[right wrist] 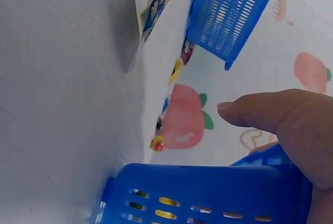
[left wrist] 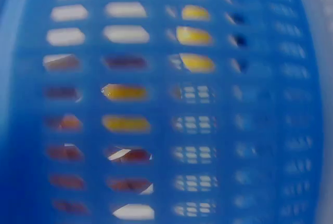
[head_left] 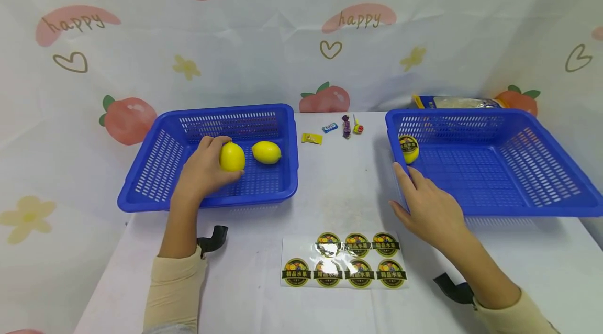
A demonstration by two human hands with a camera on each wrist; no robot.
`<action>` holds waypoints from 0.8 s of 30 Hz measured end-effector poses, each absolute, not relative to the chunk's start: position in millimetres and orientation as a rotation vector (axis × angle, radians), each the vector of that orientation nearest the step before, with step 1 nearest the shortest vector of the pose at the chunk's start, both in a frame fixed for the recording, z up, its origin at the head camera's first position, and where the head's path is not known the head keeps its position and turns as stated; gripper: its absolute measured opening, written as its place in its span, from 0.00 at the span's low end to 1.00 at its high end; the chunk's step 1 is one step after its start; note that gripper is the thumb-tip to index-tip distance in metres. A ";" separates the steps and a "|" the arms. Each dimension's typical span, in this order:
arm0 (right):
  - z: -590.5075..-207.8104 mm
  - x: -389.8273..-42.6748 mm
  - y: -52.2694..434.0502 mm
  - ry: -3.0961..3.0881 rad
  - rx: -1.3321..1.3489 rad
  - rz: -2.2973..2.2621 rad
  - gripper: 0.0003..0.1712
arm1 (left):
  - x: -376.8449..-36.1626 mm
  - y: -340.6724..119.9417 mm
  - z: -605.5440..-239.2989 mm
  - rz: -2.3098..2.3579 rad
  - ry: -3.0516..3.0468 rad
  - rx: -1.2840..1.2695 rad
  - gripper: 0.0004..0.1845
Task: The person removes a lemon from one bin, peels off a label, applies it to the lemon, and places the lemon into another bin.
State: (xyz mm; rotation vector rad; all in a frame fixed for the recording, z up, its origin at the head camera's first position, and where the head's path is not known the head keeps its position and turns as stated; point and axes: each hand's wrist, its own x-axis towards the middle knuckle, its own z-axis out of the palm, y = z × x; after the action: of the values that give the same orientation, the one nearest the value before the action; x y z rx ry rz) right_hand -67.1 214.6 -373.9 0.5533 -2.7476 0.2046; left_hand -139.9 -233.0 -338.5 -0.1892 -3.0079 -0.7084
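Observation:
My left hand (head_left: 201,169) grips a yellow lemon (head_left: 233,157) between thumb and fingers, over the left blue basket (head_left: 293,177). A second lemon (head_left: 266,153) lies in that basket, just right of the held one. My right hand (head_left: 435,208) rests its fingers along the near left rim of the right blue basket (head_left: 476,211); in the right wrist view its thumb (right wrist: 255,110) stands straight and apart from the basket. A lemon bearing a round sticker (head_left: 409,149) lies in the right basket's far left corner. The left wrist view is filled by the basket's slotted wall (left wrist: 156,135), blurred.
A sheet of round fruit stickers (head_left: 344,260) lies on the white table between my arms. Several small wrapped candies (head_left: 346,127) lie at the back between the baskets. Behind the right basket sits a blue and yellow package (head_left: 457,102). A printed cloth hangs behind.

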 end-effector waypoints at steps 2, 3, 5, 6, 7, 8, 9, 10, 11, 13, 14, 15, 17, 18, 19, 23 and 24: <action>-374.2 -67.1 214.6 -2.740 0.558 0.206 0.47 | -137.3 -228.2 -335.6 -0.756 -2.978 -0.222 0.43; -374.1 -67.0 214.7 -2.737 0.559 0.208 0.47 | -135.4 -225.3 -333.6 -0.786 -2.960 -0.239 0.43; -374.2 -66.8 214.7 -2.731 0.562 0.213 0.47 | -131.0 -218.1 -329.4 -0.859 -2.916 -0.275 0.44; -374.3 -66.8 214.7 -2.727 0.565 0.214 0.47 | -128.7 -213.9 -327.4 -0.895 -2.891 -0.293 0.44; -374.2 -66.7 214.7 -2.723 0.567 0.216 0.47 | -126.5 -209.0 -325.5 -0.930 -2.865 -0.310 0.44; -374.0 -66.7 214.8 -2.722 0.567 0.218 0.47 | -124.1 -204.0 -323.7 -0.967 -2.838 -0.329 0.45; -374.1 -66.7 214.7 -2.717 0.569 0.218 0.47 | -121.8 -198.8 -322.1 -0.998 -2.810 -0.347 0.45; -374.4 -66.8 214.8 -2.714 0.571 0.217 0.47 | -119.5 -193.5 -321.1 -1.019 -2.786 -0.365 0.46; -374.8 -67.1 215.0 -2.711 0.573 0.216 0.47 | -117.5 -188.1 -320.4 -1.029 -2.763 -0.384 0.46; -375.2 -67.1 215.1 -2.706 0.575 0.213 0.47 | -112.9 -177.3 -319.5 -1.050 -2.725 -0.421 0.45; -375.5 -67.3 215.2 -2.705 0.575 0.213 0.47 | -110.5 -171.8 -318.8 -1.056 -2.711 -0.435 0.44; -376.0 -67.4 215.3 -2.704 0.575 0.213 0.47 | -108.2 -166.7 -318.4 -1.058 -2.700 -0.449 0.43; -376.8 -67.7 215.5 -2.704 0.573 0.215 0.47 | -104.1 -156.8 -317.9 -1.060 -2.681 -0.478 0.41; -376.9 -67.7 215.5 -2.705 0.573 0.217 0.47 | -102.2 -152.4 -318.1 -1.061 -2.676 -0.494 0.40; -377.0 -67.7 215.7 -2.703 0.572 0.218 0.47 | -100.4 -148.1 -318.1 -1.062 -2.673 -0.513 0.39; -377.1 -67.6 216.5 -2.690 0.574 0.219 0.47 | -93.3 -131.8 -319.9 -1.064 -2.642 -0.622 0.39; -377.0 -67.6 216.7 -2.685 0.576 0.219 0.47 | -91.3 -127.6 -320.9 -1.072 -2.627 -0.656 0.38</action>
State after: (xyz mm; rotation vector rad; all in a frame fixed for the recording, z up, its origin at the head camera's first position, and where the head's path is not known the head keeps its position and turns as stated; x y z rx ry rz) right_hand -67.6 216.7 -377.0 0.5760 -2.6845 0.2190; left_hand -91.3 -127.6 -320.9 -0.6564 -2.6271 -1.0723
